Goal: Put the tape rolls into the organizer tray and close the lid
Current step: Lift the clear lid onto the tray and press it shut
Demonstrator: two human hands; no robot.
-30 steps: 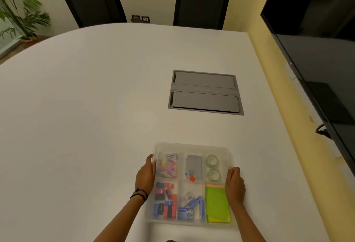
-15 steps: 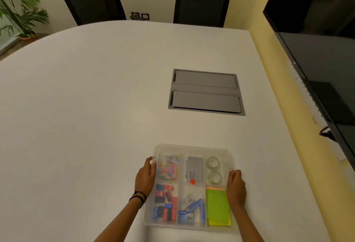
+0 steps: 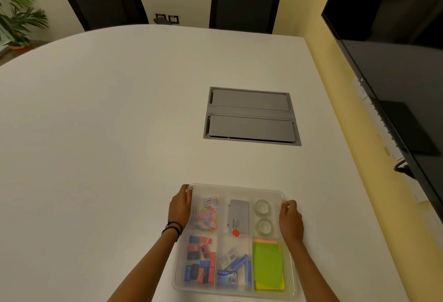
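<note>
hands slid farther up, left hand (image 3: 180,209), right hand (image 3: 290,221), flanking lidded tray (image 3: 236,187)

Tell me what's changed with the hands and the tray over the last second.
Both hands slid toward the far corners: the left hand along the left rim of the organizer tray, the right hand along the right rim. Neither let go. The tray stayed where it was, with the tape rolls in their far right compartment and the translucent lid over everything.

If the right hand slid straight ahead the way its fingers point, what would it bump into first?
Probably nothing close. The right hand points away from the person beside the organizer tray; ahead is bare white table, with the grey hatch off to its left.
</note>
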